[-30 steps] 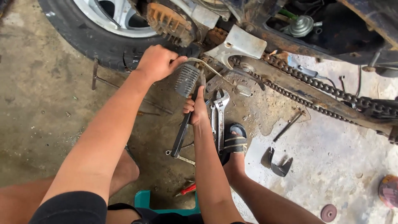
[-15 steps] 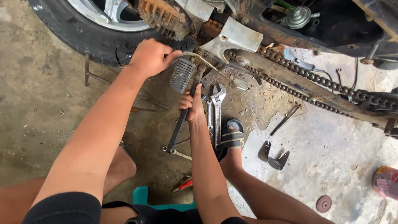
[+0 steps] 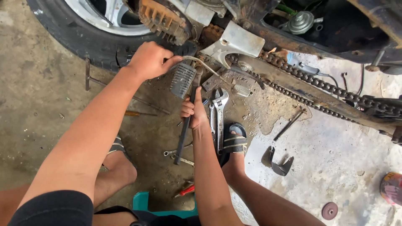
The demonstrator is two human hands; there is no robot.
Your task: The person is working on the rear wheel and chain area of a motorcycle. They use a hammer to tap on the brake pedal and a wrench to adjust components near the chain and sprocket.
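Observation:
My left hand [image 3: 148,60] is closed on a metal part at the rear wheel [image 3: 90,39] of a motorcycle, just above a ribbed grey footpeg [image 3: 182,79]. Lower down, my right hand [image 3: 193,109] grips a long black-handled tool [image 3: 184,129] that points up toward the wheel axle area. An adjustable wrench [image 3: 219,113] and another spanner lie on the floor just right of that hand. The rusty drive chain [image 3: 318,86] runs off to the right under the bike frame.
My sandalled foot [image 3: 234,140] rests by the wrenches, the other foot [image 3: 119,161] at the left. A black bracket [image 3: 278,164] and a thin rod [image 3: 289,124] lie on the concrete. Red-handled pliers [image 3: 184,191] sit by a teal stool [image 3: 144,203]. A can [image 3: 391,188] stands at far right.
The view has shifted slightly; both hands stay at the wheel, and the right hand has slid a little higher along the black tool.

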